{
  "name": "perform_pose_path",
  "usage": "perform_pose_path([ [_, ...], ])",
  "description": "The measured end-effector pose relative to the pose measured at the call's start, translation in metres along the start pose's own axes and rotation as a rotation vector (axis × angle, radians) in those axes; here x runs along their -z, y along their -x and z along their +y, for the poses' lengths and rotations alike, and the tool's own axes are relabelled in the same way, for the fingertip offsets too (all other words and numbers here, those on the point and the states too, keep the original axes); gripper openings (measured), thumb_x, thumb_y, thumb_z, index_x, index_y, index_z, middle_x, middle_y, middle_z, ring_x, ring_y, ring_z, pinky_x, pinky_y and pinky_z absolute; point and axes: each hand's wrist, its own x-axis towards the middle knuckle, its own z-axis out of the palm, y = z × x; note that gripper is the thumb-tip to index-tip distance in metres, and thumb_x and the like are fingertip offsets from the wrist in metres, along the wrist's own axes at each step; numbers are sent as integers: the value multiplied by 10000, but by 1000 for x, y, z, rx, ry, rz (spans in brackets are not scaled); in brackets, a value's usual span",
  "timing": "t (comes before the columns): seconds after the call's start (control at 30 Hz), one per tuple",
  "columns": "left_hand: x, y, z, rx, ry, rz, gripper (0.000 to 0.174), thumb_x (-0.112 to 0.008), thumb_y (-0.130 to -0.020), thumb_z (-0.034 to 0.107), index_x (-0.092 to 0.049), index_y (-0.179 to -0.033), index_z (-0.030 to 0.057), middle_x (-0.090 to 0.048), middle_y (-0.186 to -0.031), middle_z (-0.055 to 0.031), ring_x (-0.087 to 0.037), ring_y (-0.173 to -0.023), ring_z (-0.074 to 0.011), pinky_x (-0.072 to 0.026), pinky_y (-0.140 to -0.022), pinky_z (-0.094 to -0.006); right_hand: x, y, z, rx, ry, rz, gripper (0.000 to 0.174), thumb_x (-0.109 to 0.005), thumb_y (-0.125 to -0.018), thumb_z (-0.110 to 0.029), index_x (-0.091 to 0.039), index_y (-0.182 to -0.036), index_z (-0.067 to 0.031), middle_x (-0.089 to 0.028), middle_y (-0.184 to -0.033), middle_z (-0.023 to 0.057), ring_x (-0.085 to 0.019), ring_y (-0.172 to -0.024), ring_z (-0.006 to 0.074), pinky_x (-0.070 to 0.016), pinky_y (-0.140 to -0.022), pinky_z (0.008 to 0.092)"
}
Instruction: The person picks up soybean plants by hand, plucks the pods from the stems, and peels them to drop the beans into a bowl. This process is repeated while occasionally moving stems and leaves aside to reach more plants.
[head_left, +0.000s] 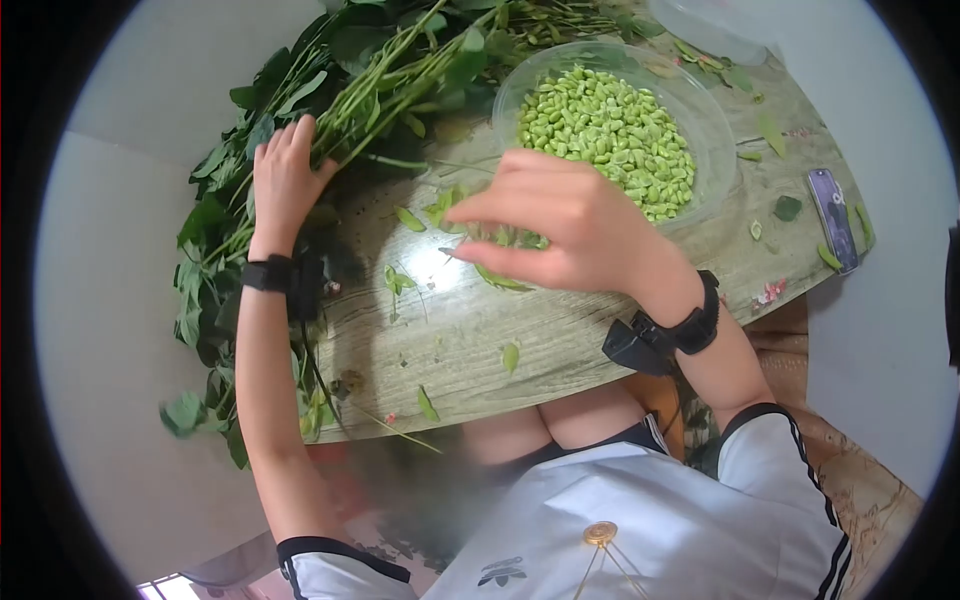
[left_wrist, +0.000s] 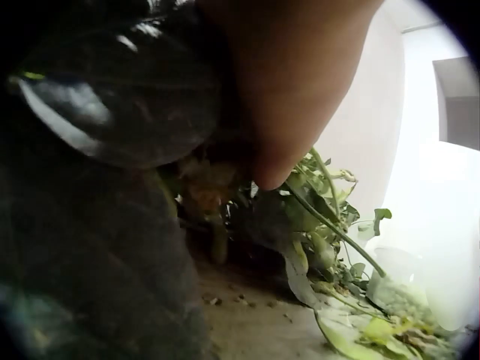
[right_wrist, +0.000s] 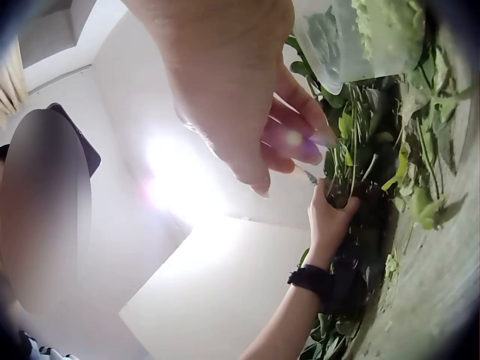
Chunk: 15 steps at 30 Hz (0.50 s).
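Note:
A heap of leafy green bean plants (head_left: 385,75) with long stems covers the far left of the table. My left hand (head_left: 285,185) grips stems there; leaves hide its fingertips in the left wrist view. In the right wrist view the stems (right_wrist: 353,142) pass through that same hand (right_wrist: 328,225). Over the middle of the table hovers my right hand (head_left: 565,220), fingers loosely bent and thumb apart, holding nothing. Beneath and beside it lie green pods (head_left: 410,218). Just beyond stands a clear plastic bowl (head_left: 722,160) of shelled green beans (head_left: 610,130).
The wooden table (head_left: 460,365) has a curved near edge, with stray pods and leaf bits scattered about. A purple phone (head_left: 834,222) lies by the right edge. Another translucent container (head_left: 710,28) stands at the back right. A cable (head_left: 318,365) hangs from the left wristband.

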Motion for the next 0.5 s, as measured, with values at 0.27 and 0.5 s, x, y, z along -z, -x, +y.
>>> perform_pose_path([
  [0.27, -9, -61, -4, -180, -42, 187, 470, -760, -723, 234, -564, -1127, 94, -635, -1039, -58, -589, -992, -249, -412, -859, -376, 17, -12, -46, 188, -679, 152, 123, -646, -841, -152, -649, -803, -35, -565, -839, 129, -631, -749, 279, -533, -589, 313],
  [0.5, -26, -47, 19, 5, 65, 33, 521, -775, -666, 368, -559, -1071, 122, -621, -969, -34, -575, -992, -240, -312, -908, -471, 11, -15, -96, 284, -1771, 568, 288, -553, -856, -178, -548, -642, 15, -524, -758, 131, -596, -615, 260, -482, -444, 306],
])
